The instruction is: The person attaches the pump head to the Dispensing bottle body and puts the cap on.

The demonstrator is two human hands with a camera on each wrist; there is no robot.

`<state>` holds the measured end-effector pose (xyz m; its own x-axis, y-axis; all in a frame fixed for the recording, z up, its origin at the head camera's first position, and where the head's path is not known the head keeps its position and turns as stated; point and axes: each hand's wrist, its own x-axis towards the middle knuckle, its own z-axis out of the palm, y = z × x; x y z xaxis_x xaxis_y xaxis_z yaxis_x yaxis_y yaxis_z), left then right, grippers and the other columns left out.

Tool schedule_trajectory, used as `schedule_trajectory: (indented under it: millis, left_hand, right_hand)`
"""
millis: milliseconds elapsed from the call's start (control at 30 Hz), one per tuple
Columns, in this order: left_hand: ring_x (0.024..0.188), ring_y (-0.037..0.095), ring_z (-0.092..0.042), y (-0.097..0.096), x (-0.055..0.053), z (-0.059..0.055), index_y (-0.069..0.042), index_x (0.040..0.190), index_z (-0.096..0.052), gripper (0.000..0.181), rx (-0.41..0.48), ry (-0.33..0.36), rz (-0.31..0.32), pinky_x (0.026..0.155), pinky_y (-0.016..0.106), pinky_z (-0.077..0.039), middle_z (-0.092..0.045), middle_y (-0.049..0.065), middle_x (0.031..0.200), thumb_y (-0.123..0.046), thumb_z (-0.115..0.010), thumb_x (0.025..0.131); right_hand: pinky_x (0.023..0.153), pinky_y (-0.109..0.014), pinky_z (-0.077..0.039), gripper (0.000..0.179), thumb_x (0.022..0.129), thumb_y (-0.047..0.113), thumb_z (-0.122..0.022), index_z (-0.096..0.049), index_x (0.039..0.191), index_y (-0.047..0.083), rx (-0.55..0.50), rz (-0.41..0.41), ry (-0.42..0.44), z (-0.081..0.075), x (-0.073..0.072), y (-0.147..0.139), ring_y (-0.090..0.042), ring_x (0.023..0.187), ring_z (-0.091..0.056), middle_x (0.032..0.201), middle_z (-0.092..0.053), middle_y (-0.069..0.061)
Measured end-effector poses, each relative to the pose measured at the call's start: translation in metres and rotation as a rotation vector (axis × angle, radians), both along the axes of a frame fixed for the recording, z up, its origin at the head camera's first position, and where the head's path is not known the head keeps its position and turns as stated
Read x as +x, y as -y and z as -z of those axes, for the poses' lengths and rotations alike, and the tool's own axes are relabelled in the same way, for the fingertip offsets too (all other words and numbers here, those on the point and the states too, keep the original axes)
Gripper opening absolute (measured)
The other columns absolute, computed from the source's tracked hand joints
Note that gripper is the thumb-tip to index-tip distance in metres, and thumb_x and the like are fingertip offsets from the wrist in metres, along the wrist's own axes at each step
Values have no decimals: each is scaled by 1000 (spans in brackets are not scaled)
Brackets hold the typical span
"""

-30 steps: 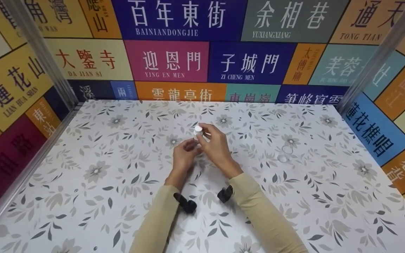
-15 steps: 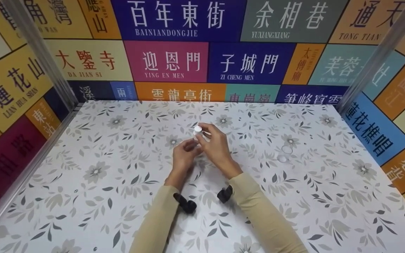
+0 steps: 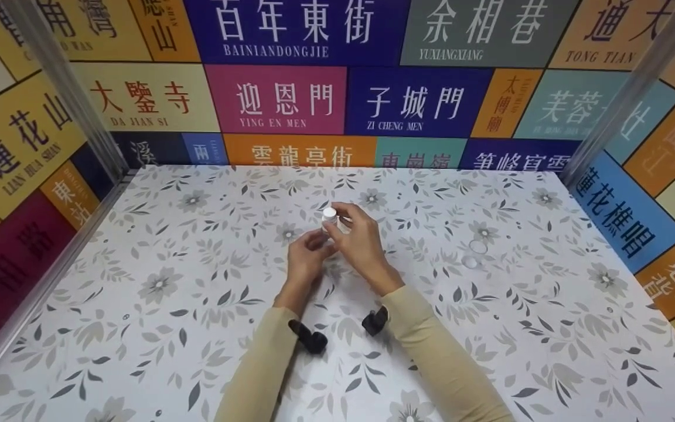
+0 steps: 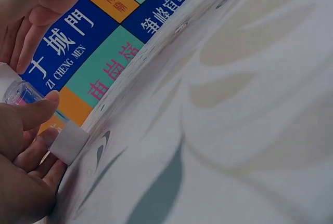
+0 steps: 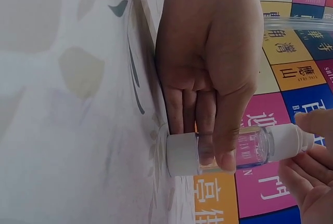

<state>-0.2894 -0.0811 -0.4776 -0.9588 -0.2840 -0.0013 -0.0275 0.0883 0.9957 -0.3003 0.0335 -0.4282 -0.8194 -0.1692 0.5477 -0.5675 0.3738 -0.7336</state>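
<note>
A small clear bottle (image 5: 252,148) with a white base (image 5: 182,154) and a white top (image 3: 329,213) stands upright between the hands, its base at or just above the table. My left hand (image 3: 305,258) holds the clear body low down, thumb on one side and fingers on the other. Higher up, my right hand (image 3: 361,237) pinches the white top between thumb and fingers. In the left wrist view the white base (image 4: 69,143) shows below the left fingers, while the right hand (image 4: 39,11) hangs above, partly out of frame.
On the table (image 3: 208,351), covered with a leaf and flower pattern, a clear see-through round piece (image 3: 471,262) lies right of the hands, with a clear ring-shaped outline (image 3: 479,247) beside it. Walls of coloured sign panels (image 3: 279,99) enclose the back and sides.
</note>
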Motion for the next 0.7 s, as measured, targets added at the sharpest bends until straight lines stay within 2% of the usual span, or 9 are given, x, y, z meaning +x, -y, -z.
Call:
schedule_trajectory:
  millis: [367,700]
  left_hand:
    - [119,33,-67,1,0,-1,4,122,-66,44,17,1,2,100,36,-56,-71,22,122,-3,-80,81]
    - [119,34,-67,1,1,0,6,122,-65,42,43,-21,4,97,33,-57,-70,23,121,2,-77,82]
  right_hand:
    - [92,-32,-60,31,90,4,-72,-65,120,-3,1,2,-10,0,1,1,-31,108,-71,116,-71,-20]
    - [98,-39,-58,34,92,9,-71,-63,122,-4,-42,-11,25,-2,2,2,-33,115,-69,119,-69,-22]
